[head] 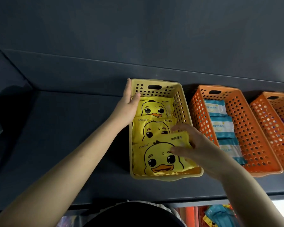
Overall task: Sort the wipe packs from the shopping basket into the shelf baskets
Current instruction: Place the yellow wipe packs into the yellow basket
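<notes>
The left hand (127,103) grips the yellow basket's (182,102) 9 o'clock wall, thumb inside. The right hand (199,145) pinches the 3 o'clock end of the duck pack (161,156), which lies in the basket at 6 o'clock. The step likely calls for steadying the basket and pressing the pack flat, squared to the walls. Blur hides the right fingertips. The far basket (274,126) at 3 o'clock is cut off, and the shopping basket (220,216) at 5 o'clock barely shows.

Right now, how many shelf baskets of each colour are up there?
Yellow basket: 1
Orange baskets, one in the middle and one at the right: 2
Total: 3
</notes>
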Action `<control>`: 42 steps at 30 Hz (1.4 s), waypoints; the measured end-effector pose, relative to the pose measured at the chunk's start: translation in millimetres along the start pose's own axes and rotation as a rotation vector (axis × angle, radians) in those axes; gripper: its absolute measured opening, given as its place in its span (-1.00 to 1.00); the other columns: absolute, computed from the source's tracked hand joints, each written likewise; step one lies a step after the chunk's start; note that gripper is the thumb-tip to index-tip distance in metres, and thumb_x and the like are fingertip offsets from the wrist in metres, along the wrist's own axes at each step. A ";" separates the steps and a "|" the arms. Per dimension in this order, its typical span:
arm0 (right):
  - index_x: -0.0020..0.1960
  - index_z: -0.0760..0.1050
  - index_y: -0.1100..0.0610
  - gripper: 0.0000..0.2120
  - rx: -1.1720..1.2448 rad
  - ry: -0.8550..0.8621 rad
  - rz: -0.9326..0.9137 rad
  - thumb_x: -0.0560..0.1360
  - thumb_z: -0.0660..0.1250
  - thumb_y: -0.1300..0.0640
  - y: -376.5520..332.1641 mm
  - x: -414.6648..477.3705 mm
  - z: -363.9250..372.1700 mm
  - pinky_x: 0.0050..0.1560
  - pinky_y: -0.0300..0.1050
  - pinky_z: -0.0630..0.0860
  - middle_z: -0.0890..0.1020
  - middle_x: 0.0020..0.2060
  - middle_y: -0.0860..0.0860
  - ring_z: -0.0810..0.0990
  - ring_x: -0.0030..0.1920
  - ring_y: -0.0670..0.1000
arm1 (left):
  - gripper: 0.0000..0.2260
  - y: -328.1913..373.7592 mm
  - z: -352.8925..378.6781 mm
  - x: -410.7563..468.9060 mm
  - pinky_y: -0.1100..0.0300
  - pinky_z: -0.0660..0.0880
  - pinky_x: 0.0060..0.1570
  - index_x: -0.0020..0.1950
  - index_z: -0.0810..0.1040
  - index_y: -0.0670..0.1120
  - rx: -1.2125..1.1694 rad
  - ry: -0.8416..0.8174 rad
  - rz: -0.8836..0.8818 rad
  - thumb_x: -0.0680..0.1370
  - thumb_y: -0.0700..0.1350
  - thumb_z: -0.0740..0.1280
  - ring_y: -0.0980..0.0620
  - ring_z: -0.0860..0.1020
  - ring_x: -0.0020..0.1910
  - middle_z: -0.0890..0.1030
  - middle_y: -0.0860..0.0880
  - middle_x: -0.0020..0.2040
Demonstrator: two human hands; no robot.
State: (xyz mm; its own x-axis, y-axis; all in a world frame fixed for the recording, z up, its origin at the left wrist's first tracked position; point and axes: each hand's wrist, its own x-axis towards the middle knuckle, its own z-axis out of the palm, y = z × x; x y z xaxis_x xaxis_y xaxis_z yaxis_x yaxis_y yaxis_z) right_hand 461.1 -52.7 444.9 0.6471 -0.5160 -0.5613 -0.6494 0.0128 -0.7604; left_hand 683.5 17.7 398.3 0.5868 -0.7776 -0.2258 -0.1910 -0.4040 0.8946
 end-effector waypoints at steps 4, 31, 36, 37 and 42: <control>0.04 0.47 -0.23 -0.67 -0.309 -0.066 0.060 0.40 0.50 0.06 -10.7 6.2 -3.7 0.01 0.12 0.62 0.40 0.31 -0.04 0.56 0.10 0.12 | -0.44 -6.5 0.3 3.6 0.60 0.29 -0.46 0.57 -0.23 0.14 -0.005 -0.002 0.023 0.67 0.09 0.01 0.36 0.35 -0.22 0.00 0.05 0.60; 0.22 0.52 -0.01 -0.65 -0.717 -0.088 -0.350 0.46 0.44 0.03 2.7 43.7 47.2 0.37 -0.22 0.31 0.59 0.10 -0.10 0.55 0.08 -0.15 | -0.51 0.5 2.2 0.2 0.64 0.28 -0.35 0.58 -0.11 0.15 -0.102 0.026 -0.005 0.70 -0.05 0.01 0.40 0.48 -0.10 0.07 0.07 0.59; 0.24 0.53 -0.05 -0.60 -0.801 0.020 -0.402 0.42 0.46 -0.05 7.6 34.6 42.4 0.38 0.05 0.35 0.50 0.11 -0.11 0.45 0.18 -0.08 | -0.51 -2.1 2.4 1.2 0.60 0.29 -0.40 0.58 -0.10 0.17 -0.087 0.035 0.005 0.70 -0.03 0.01 0.20 0.51 0.00 0.09 0.07 0.58; 0.24 0.51 -0.05 -0.56 -0.803 -0.019 -0.382 0.40 0.48 -0.06 6.5 30.9 40.5 0.37 0.02 0.36 0.46 0.10 -0.13 0.44 0.15 -0.10 | -0.51 -3.2 2.5 1.6 0.58 0.30 -0.40 0.58 -0.10 0.17 -0.087 0.036 0.012 0.70 -0.03 0.01 0.21 0.52 -0.03 0.08 0.07 0.58; 0.27 0.41 -0.03 -0.42 -0.839 -0.140 -0.291 0.32 0.56 0.02 8.1 29.8 49.5 0.14 -0.22 0.40 0.45 0.14 -0.09 0.47 0.13 -0.05 | -0.52 -5.0 5.6 3.8 0.57 0.29 -0.47 0.58 -0.10 0.14 -0.087 0.041 0.031 0.70 -0.04 0.01 0.29 0.27 -0.36 0.09 0.05 0.59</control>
State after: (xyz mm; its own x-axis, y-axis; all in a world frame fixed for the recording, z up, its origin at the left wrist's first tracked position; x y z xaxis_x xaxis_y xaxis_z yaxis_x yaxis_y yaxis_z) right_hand 494.8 -25.6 405.8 0.8385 -0.2915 -0.4604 -0.4952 -0.7602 -0.4205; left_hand 682.3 14.0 390.8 0.6142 -0.7677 -0.1831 -0.1413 -0.3351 0.9315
